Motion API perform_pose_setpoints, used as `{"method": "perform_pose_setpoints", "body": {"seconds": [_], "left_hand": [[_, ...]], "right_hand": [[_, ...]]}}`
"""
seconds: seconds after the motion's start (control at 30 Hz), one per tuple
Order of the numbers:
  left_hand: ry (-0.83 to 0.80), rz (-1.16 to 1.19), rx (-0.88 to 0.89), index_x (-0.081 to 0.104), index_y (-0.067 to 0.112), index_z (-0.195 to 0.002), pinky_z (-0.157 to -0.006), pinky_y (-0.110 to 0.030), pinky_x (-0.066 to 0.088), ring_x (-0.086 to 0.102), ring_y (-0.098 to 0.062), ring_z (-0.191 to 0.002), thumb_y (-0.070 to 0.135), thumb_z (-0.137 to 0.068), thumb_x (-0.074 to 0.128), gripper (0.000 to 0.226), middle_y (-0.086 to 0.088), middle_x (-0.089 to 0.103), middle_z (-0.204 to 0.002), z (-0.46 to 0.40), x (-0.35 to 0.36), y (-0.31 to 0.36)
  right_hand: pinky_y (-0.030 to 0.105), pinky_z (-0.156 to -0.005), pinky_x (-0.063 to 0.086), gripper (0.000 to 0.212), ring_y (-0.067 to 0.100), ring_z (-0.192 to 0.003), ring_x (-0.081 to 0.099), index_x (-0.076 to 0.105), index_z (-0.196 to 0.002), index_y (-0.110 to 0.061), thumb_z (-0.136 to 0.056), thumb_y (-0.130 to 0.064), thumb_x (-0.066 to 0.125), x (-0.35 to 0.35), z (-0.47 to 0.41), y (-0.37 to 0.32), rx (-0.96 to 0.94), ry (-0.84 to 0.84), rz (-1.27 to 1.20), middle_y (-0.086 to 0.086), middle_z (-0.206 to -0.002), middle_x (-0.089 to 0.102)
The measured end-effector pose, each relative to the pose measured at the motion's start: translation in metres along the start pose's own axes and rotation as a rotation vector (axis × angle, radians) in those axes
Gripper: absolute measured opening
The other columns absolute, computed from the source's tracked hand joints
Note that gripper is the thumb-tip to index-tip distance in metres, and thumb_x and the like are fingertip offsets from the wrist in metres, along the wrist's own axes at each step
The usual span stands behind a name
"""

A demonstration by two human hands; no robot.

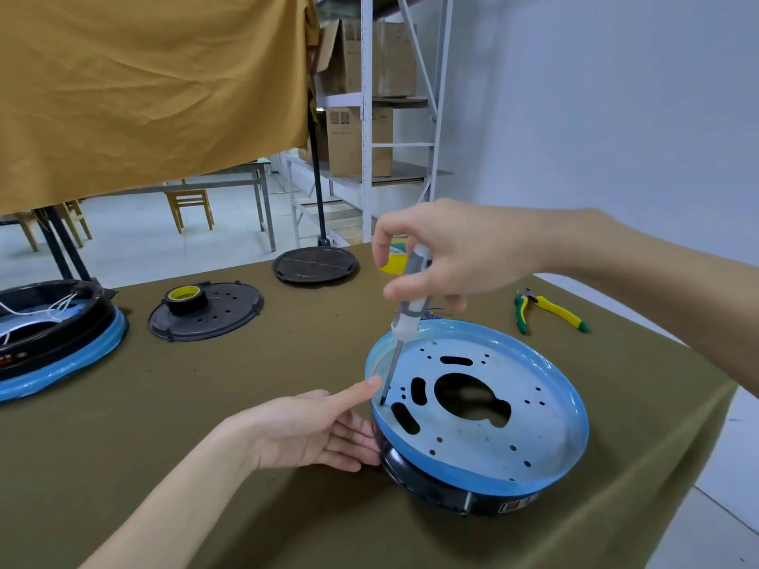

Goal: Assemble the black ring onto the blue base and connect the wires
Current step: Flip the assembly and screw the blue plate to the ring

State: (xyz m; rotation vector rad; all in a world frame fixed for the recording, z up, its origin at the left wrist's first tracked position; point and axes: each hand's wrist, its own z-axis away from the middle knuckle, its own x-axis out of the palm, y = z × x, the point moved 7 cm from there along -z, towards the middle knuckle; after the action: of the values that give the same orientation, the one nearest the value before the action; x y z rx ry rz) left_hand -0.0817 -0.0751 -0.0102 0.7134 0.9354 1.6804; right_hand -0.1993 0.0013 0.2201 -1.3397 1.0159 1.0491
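Driving: screw at the base plate's 9 o'clock edge, by the look of it; the screw itself is too small to see.
Right hand: fingers pinch the screwdriver handle from above, shaft tilted, tip down on the plate next to the left rim.
Left hand: fingers straight, pressed flat against the side of the assembly at its 9 o'clock; index finger stretched up along the rim, tip just beside the shaft. Not curled round anything.
Blue base: inverted, perforated plate facing up, sitting at 4 o'clock on the table.
Black ring: underneath the base, touching the cloth, visible along the 6 to 8 o'clock edge. Looks seated; fastening is my read of the current step.
Wires: only a small blue tangle visible behind the base at 12 o'clock; connection state can't be told.
Risk 1: tilted shaft, so the tip can cam out and skid across the plate toward the left index finger.
Risk 2: assembly rocks on the curved ring; if the left hand eases off, it slides or tips under driver pressure.
Risk 3: screw going in crooked could strip the ring's plastic.
Other: second assembly at 9 o'clock, pliers at 2 o'clock, tape roll on a black cover at 10 o'clock.
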Motion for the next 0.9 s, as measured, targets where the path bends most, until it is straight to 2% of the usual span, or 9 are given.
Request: {"method": "perform_pose_setpoints", "body": {"seconds": [0.1, 0.17, 0.23, 0.33, 0.4, 0.5, 0.63, 0.77, 0.9], "left_hand": [[0.008, -0.001, 0.005, 0.08, 0.003, -0.102, -0.089, -0.033, 0.06, 0.076, -0.027, -0.106, 0.079, -0.061, 0.081, 0.086, -0.017, 0.077, -0.112, 0.001, 0.0, 0.0], [0.012, -0.005, 0.007, 0.077, 0.001, -0.107, -0.09, -0.034, 0.06, 0.076, -0.026, -0.106, 0.079, -0.061, 0.081, 0.091, -0.017, 0.077, -0.113, 0.002, 0.0, 0.0], [0.015, -0.008, 0.007, 0.075, 0.0, -0.11, -0.091, -0.034, 0.06, 0.076, -0.026, -0.106, 0.08, -0.061, 0.081, 0.094, -0.017, 0.077, -0.113, 0.002, 0.0, 0.001], [0.017, -0.006, 0.005, 0.076, 0.0, -0.109, -0.09, -0.034, 0.06, 0.076, -0.026, -0.106, 0.079, -0.062, 0.081, 0.092, -0.017, 0.077, -0.112, 0.002, -0.001, 0.0], [0.019, 0.0, 0.0, 0.079, 0.001, -0.105, -0.09, -0.034, 0.06, 0.076, -0.026, -0.105, 0.078, -0.063, 0.081, 0.088, -0.017, 0.077, -0.112, 0.002, -0.001, 0.0], [0.023, 0.013, -0.004, 0.078, 0.001, -0.106, -0.089, -0.033, 0.06, 0.076, -0.026, -0.104, 0.079, -0.062, 0.082, 0.089, -0.017, 0.078, -0.112, 0.001, -0.001, 0.0], [0.028, 0.003, -0.009, 0.076, 0.001, -0.11, -0.088, -0.032, 0.06, 0.076, -0.025, -0.104, 0.08, -0.057, 0.083, 0.096, -0.015, 0.078, -0.11, 0.0, 0.0, -0.001], [0.04, 0.024, -0.013, 0.077, 0.002, -0.105, -0.086, -0.032, 0.061, 0.077, -0.025, -0.102, 0.08, -0.053, 0.085, 0.094, -0.015, 0.078, -0.108, 0.0, 0.0, -0.001], [0.052, 0.05, -0.014, 0.084, 0.007, -0.091, -0.085, -0.033, 0.061, 0.077, -0.023, -0.096, 0.079, -0.051, 0.086, 0.083, -0.013, 0.079, -0.102, -0.002, -0.001, -0.002]], "right_hand": [[0.034, -0.063, 0.055, 0.03, 0.015, -0.049, 0.068, 0.053, -0.107, -0.029, -0.095, -0.054, 0.064, 0.001, -0.003, 0.003, 0.038, 0.03, 0.037, -0.003, -0.076, 0.076], [0.049, -0.069, 0.06, 0.036, 0.016, -0.06, 0.072, 0.051, -0.114, -0.03, -0.089, -0.04, 0.074, 0.0, 0.0, 0.004, 0.032, -0.038, -0.085, -0.003, -0.093, 0.075], [0.056, -0.071, 0.061, 0.035, 0.018, -0.061, 0.073, 0.05, -0.115, -0.029, -0.09, -0.028, 0.075, -0.005, 0.002, 0.006, 0.026, -0.044, -0.11, -0.001, -0.092, 0.076], [0.039, -0.067, 0.057, 0.022, 0.017, -0.055, 0.071, 0.054, -0.106, -0.023, -0.101, -0.044, 0.059, -0.003, -0.003, 0.009, 0.061, 0.059, 0.071, 0.001, -0.067, 0.074], [0.039, -0.063, 0.058, 0.027, 0.018, -0.06, 0.072, 0.052, -0.113, -0.024, -0.099, -0.046, 0.061, 0.0, -0.004, 0.011, 0.074, 0.034, 0.04, 0.003, -0.075, 0.075], [0.034, -0.054, 0.058, 0.045, 0.03, -0.075, 0.073, 0.044, -0.122, -0.028, -0.089, -0.027, 0.075, -0.002, 0.0, 0.013, 0.082, -0.085, -0.107, 0.009, -0.098, 0.074], [0.029, -0.047, 0.054, 0.032, 0.021, -0.054, 0.069, 0.047, -0.116, -0.021, -0.098, -0.04, 0.066, -0.001, -0.006, 0.01, 0.071, 0.005, -0.038, 0.003, -0.073, 0.076], [0.029, -0.053, 0.056, 0.045, 0.024, -0.072, 0.074, 0.042, -0.124, -0.023, -0.092, -0.025, 0.074, -0.004, -0.006, 0.006, 0.06, -0.09, -0.146, 0.003, -0.088, 0.077], [0.031, -0.052, 0.057, 0.033, 0.02, -0.057, 0.073, 0.045, -0.116, -0.022, -0.097, -0.038, 0.067, -0.005, -0.012, 0.006, 0.086, -0.026, -0.041, -0.003, -0.076, 0.078]]}}
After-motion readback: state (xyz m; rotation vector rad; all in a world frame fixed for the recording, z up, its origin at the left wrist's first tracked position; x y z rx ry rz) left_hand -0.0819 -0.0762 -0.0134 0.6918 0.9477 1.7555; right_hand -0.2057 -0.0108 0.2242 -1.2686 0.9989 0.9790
